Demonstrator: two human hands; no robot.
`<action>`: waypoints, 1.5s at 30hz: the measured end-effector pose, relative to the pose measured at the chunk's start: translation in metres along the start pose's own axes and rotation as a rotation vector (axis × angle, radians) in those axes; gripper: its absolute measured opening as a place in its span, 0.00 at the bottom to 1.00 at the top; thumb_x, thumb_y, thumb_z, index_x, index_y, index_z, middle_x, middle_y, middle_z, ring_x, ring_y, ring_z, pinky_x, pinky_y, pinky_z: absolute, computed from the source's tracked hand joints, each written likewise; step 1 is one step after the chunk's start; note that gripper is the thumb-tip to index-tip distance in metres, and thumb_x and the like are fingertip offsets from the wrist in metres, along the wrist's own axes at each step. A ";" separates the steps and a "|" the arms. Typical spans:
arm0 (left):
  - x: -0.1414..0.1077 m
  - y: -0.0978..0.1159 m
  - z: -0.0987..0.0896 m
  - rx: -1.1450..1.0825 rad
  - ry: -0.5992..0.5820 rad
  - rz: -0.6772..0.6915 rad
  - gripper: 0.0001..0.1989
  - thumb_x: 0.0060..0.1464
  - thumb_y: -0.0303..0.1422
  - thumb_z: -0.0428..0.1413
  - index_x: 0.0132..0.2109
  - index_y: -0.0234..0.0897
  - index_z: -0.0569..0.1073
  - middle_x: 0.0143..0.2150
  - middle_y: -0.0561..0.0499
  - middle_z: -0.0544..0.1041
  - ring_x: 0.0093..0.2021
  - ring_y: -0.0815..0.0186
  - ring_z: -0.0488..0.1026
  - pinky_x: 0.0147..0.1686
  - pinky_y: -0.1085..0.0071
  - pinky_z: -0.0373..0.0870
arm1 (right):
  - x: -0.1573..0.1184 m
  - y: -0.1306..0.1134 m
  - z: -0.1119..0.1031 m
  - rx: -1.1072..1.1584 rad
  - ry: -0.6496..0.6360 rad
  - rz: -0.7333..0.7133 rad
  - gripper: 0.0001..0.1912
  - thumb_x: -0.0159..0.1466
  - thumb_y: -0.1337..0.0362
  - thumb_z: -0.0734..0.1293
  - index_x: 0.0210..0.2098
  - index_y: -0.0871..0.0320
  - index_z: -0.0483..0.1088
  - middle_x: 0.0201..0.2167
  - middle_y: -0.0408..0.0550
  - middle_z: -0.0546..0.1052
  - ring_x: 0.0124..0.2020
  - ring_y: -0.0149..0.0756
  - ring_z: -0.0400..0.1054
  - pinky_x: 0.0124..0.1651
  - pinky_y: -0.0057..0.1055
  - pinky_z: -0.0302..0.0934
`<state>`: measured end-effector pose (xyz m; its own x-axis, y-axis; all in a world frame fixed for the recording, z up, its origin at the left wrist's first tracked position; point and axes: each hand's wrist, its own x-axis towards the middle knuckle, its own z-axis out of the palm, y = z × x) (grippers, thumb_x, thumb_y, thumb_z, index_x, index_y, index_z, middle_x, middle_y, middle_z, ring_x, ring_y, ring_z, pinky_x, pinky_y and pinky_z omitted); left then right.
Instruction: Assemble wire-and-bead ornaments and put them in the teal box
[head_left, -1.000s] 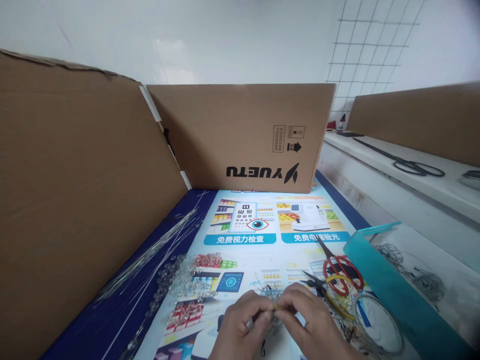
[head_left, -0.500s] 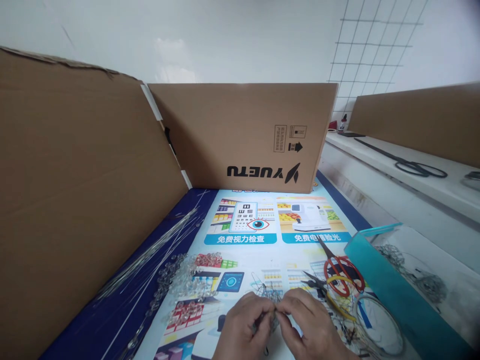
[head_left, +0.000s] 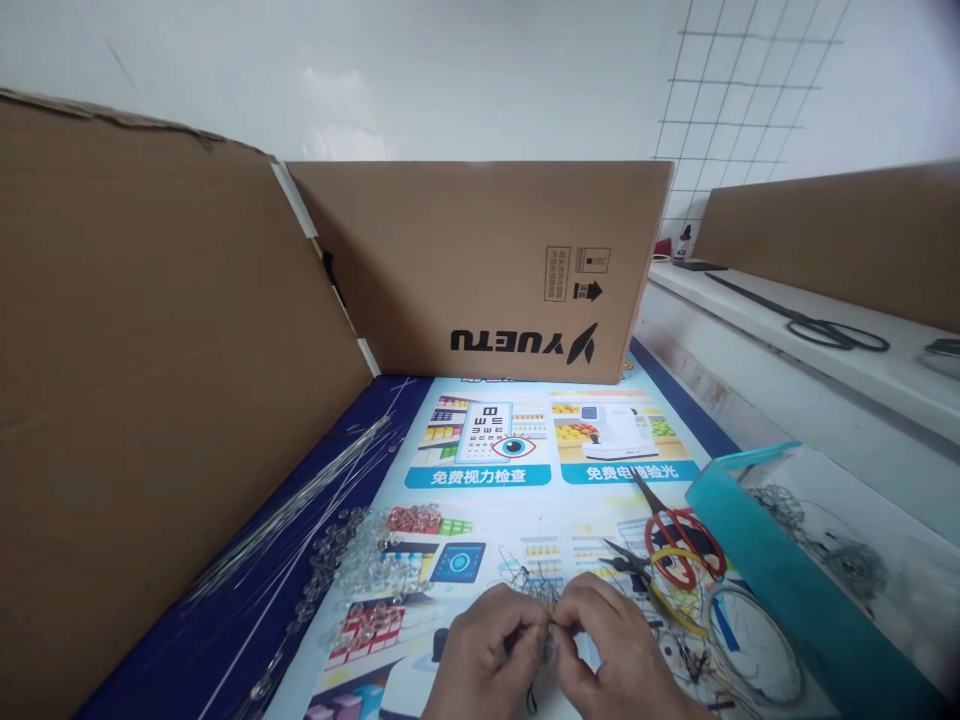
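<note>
My left hand and my right hand meet at the lower middle of the view, both pinching thin wire. Their fingertips touch or nearly touch. A tangled bundle of fine wire shows just behind the fingertips, and a small dark loop hangs below them. Clear beads lie scattered to the left of my hands. Right of my right hand are red-handled scissors, yellow-handled pliers and a coil of wire. How the wire runs between my fingers is too small to tell.
Long straight wires lie at the left. A teal-edged box holding wire coils stands at the right. Cardboard panels rise behind and left. Black scissors rest on a white ledge.
The view has shifted very slightly. Both hands keep their pinch at nearly the same spot, with my right fingers a little changed in pose.
</note>
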<state>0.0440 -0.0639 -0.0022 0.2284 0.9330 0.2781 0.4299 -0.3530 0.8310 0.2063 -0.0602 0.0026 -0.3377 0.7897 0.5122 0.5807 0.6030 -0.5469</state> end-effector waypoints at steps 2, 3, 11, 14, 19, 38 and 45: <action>-0.001 -0.002 0.000 -0.081 -0.006 -0.043 0.07 0.53 0.30 0.51 0.28 0.37 0.71 0.25 0.53 0.71 0.27 0.69 0.67 0.28 0.76 0.62 | 0.000 0.001 0.000 0.016 -0.011 0.009 0.09 0.53 0.76 0.58 0.26 0.55 0.59 0.24 0.42 0.66 0.26 0.31 0.63 0.30 0.26 0.58; -0.001 -0.003 0.000 -0.115 -0.009 -0.063 0.07 0.53 0.30 0.52 0.28 0.37 0.71 0.25 0.53 0.70 0.27 0.69 0.67 0.28 0.76 0.62 | 0.000 0.001 -0.001 0.023 -0.019 0.010 0.09 0.53 0.76 0.58 0.26 0.55 0.59 0.24 0.42 0.66 0.26 0.31 0.63 0.29 0.26 0.57; 0.000 -0.005 -0.004 -0.354 -0.095 -0.209 0.07 0.51 0.31 0.53 0.27 0.35 0.70 0.24 0.55 0.67 0.27 0.70 0.63 0.29 0.76 0.61 | 0.001 -0.001 -0.006 0.055 -0.078 0.053 0.09 0.50 0.76 0.59 0.26 0.56 0.59 0.25 0.42 0.66 0.26 0.32 0.62 0.28 0.26 0.54; 0.000 -0.007 -0.005 -0.453 -0.143 -0.252 0.07 0.51 0.32 0.54 0.28 0.34 0.70 0.23 0.55 0.66 0.26 0.70 0.62 0.29 0.75 0.60 | 0.000 -0.001 -0.007 0.053 -0.093 0.071 0.09 0.49 0.76 0.59 0.26 0.56 0.59 0.24 0.42 0.66 0.26 0.31 0.61 0.28 0.26 0.53; 0.002 -0.005 -0.007 -0.474 -0.164 -0.241 0.08 0.51 0.32 0.54 0.27 0.34 0.69 0.24 0.55 0.66 0.27 0.70 0.61 0.29 0.75 0.59 | 0.001 0.002 -0.008 0.048 -0.054 0.067 0.09 0.50 0.76 0.59 0.26 0.56 0.59 0.24 0.43 0.66 0.26 0.32 0.61 0.29 0.27 0.53; 0.005 -0.008 -0.005 -0.456 -0.118 -0.324 0.06 0.51 0.32 0.54 0.29 0.34 0.71 0.22 0.55 0.67 0.24 0.70 0.61 0.27 0.75 0.57 | 0.002 -0.001 0.002 1.259 -0.329 0.677 0.07 0.57 0.63 0.63 0.27 0.59 0.60 0.24 0.41 0.71 0.09 0.18 0.56 0.10 0.16 0.43; 0.003 -0.003 -0.007 -0.183 -0.164 -0.153 0.06 0.50 0.26 0.52 0.28 0.35 0.71 0.25 0.53 0.71 0.27 0.68 0.66 0.30 0.75 0.61 | 0.006 0.006 -0.005 0.923 -0.563 0.805 0.04 0.55 0.64 0.61 0.30 0.58 0.62 0.17 0.37 0.71 0.07 0.20 0.54 0.08 0.15 0.46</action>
<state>0.0373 -0.0592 0.0000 0.3173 0.9455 0.0737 0.3085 -0.1764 0.9347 0.2116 -0.0526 0.0060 -0.5266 0.7617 -0.3775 0.1287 -0.3676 -0.9211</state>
